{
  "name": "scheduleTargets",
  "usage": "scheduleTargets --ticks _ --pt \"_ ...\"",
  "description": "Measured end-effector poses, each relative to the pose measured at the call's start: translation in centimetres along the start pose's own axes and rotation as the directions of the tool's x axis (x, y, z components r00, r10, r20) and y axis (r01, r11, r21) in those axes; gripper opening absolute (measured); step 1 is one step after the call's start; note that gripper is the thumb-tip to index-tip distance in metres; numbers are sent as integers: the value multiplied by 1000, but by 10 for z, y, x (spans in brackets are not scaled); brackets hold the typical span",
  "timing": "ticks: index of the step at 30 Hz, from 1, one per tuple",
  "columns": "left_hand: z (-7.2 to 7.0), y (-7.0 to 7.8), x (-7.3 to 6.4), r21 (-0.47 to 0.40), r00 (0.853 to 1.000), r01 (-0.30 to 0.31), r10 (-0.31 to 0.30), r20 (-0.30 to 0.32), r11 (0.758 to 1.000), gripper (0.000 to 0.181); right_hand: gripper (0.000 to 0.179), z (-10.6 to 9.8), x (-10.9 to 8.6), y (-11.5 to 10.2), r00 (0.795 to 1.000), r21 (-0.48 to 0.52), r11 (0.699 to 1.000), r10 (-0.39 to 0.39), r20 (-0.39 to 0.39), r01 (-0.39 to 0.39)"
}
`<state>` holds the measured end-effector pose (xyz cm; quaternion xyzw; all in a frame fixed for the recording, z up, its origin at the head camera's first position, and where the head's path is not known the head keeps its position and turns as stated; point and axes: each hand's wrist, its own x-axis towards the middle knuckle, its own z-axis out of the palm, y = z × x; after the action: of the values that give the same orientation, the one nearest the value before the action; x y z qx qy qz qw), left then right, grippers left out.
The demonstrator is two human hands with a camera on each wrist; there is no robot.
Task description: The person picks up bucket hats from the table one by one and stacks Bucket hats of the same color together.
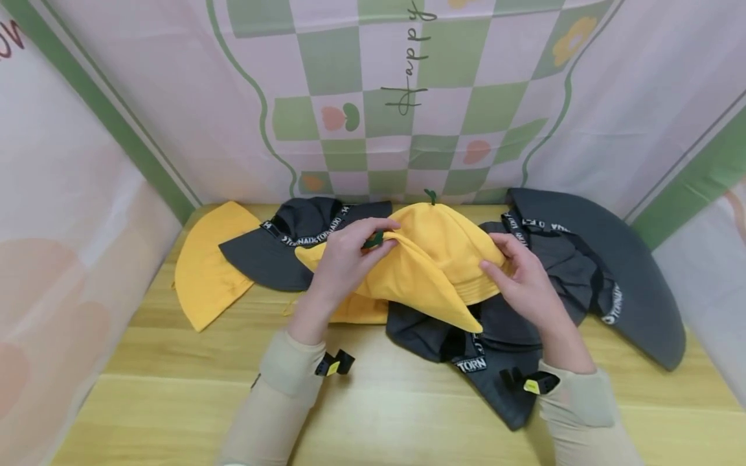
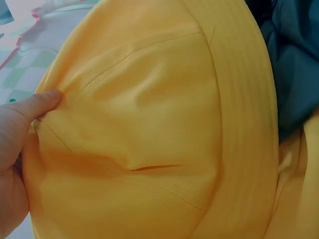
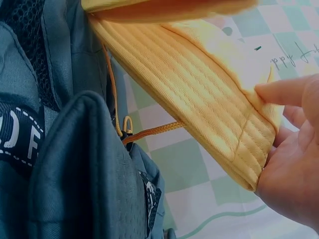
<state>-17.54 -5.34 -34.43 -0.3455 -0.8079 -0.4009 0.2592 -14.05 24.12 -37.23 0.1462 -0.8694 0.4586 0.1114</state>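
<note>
Two yellow bucket hats are in my hands at the middle of the head view. My left hand (image 1: 350,255) pinches the crown top of the front yellow hat (image 1: 416,278), beside its green leaf tip (image 1: 374,240); this hat hangs tilted, its brim slanting down to the right. Behind it is the other yellow hat (image 1: 440,230), crown up, with a green sprout (image 1: 430,196) on top. My right hand (image 1: 527,278) holds that hat by its brim, thumb on the outside. In the right wrist view, the stitched brim (image 3: 199,94) has a yellow cord (image 3: 154,132) beneath it.
On the wooden table (image 1: 175,388) lie a folded yellow hat (image 1: 204,265) at left and a dark cap (image 1: 262,262) beside it. More yellow fabric (image 1: 361,310) shows below my left hand. Dark wide-brimmed hats (image 1: 635,272) spread at right. Printed cloth (image 1: 332,65) hangs behind.
</note>
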Motion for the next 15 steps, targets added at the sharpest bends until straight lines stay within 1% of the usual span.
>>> scheduleTargets --ticks 4,6,7,9,11,13,15 --pt "5 2 1 -5 1000 25 -25 -15 1000 20 54 1 0 -5 999 87 996 7 53 -12" --pt "7 2 1 1 999 43 -43 -32 999 18 57 3 -1 -7 998 131 991 -11 65 2" --pt "8 2 1 4 998 53 -53 -42 999 17 59 4 -2 -8 997 127 992 -28 72 18" --pt "10 2 1 2 995 70 -69 -65 998 17 58 4 -4 -9 994 86 994 -75 80 68" --pt "11 2 1 -15 992 83 -84 -92 996 17 54 6 -5 -12 987 12 991 -130 95 130" --pt "14 3 0 -41 988 92 -96 -119 995 18 47 6 -5 -14 980 -67 984 -159 118 168" --pt "16 3 -1 -65 985 98 -106 -137 993 19 38 7 -5 -16 975 -102 976 -180 133 194"
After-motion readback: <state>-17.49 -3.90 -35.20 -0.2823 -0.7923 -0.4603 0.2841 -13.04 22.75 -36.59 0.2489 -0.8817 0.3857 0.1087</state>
